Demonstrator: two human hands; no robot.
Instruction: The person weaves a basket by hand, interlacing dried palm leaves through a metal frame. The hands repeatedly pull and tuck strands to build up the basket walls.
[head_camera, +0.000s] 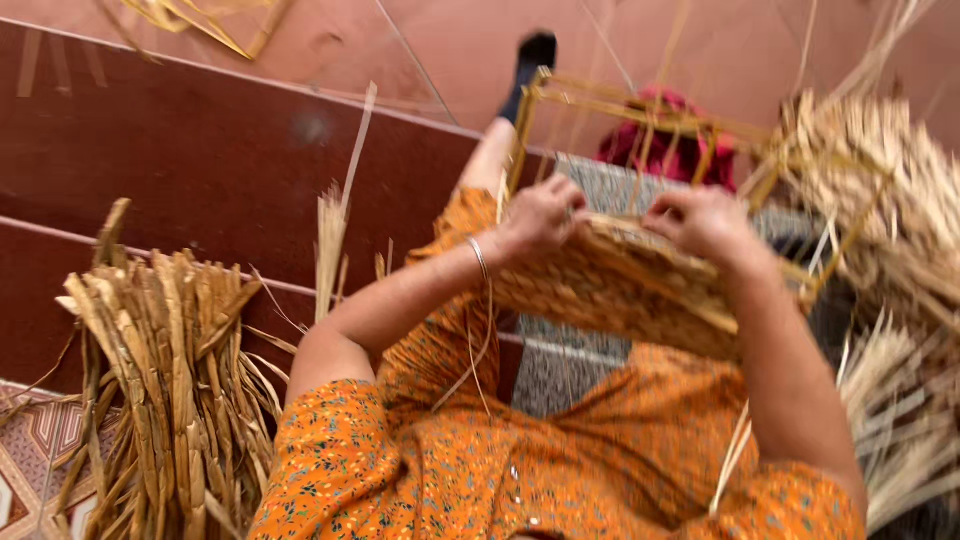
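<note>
— Where is the work sitting?

— The woven panel (610, 285) lies across the person's lap, tilted, set in a thin wire frame (640, 110) that rises on the far side. The weave fills the near part; the far part of the frame is still open bars.

— And the hands?

— Both are at the panel's far edge, where the weave ends. The left hand (540, 215), a bangle (479, 257) on its wrist, has its grip curled narrow on the edge strands. The right hand (705, 222) is closed the same way on the edge, just to the right. Which strand each pinches is too blurred to tell.

— So which step is this?

— I judge it to be mid-weave, working a row at the top edge. The next move likely calls for holding the row tight with one hand while the other passes a strand across.

— Anything else around?

— A bundle of dried leaves (170, 380) stands near left on the floor (200, 140), and loose straw (880, 200) is piled at right.
</note>
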